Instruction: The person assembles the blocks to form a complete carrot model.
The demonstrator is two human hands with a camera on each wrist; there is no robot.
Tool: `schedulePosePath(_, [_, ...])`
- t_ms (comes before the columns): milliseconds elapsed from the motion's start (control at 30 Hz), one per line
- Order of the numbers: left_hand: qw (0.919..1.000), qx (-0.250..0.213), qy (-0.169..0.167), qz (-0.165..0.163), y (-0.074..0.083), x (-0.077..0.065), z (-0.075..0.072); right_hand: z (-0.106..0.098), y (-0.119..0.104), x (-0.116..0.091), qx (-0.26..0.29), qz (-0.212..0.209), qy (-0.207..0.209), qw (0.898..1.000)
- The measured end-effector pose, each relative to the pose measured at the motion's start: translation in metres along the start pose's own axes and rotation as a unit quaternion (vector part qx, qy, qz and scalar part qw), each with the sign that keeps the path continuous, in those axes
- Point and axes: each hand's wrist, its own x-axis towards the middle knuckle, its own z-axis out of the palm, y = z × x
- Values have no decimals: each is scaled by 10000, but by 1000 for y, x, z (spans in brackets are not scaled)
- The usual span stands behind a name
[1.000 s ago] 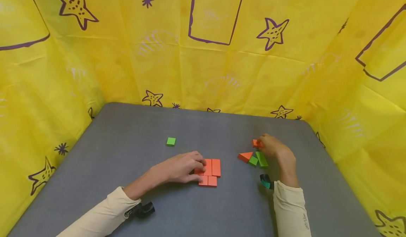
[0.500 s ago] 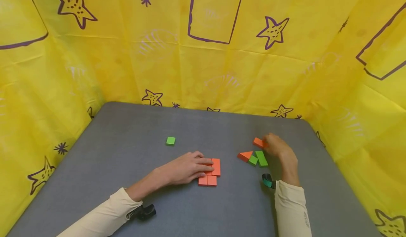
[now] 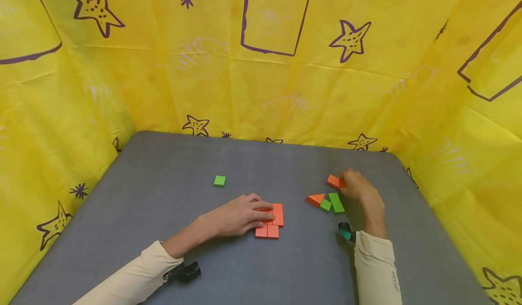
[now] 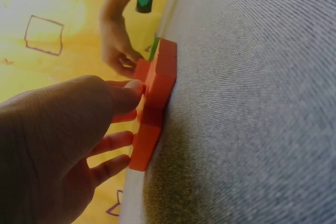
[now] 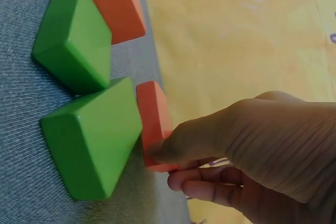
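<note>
My left hand rests, fingers extended, on a flat cluster of orange blocks near the table's middle. Two small orange blocks form the cluster's near row. The left wrist view has the thumb and fingertips touching the cluster's top, part of which they cover. Over on the right, my right hand pinches an orange rectangular block by its right end. The right wrist view shows the thumb against that block's side, with the fingers behind it.
Just nearer than the pinched block lie an orange triangular block, a small green block and a longer green block. A lone green block sits farther back left. Yellow patterned cloth walls the grey table.
The left hand's fingers have stretched forward over the orange cluster. The right hand has shifted slightly right, and the block it pinches has turned and moved a little right.
</note>
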Motion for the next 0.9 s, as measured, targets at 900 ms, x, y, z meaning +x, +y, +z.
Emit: schedulePosePath(900, [9989,52,23,470,-3,-2,-6,-29,-150,-19,85,-1150,-2183,9690])
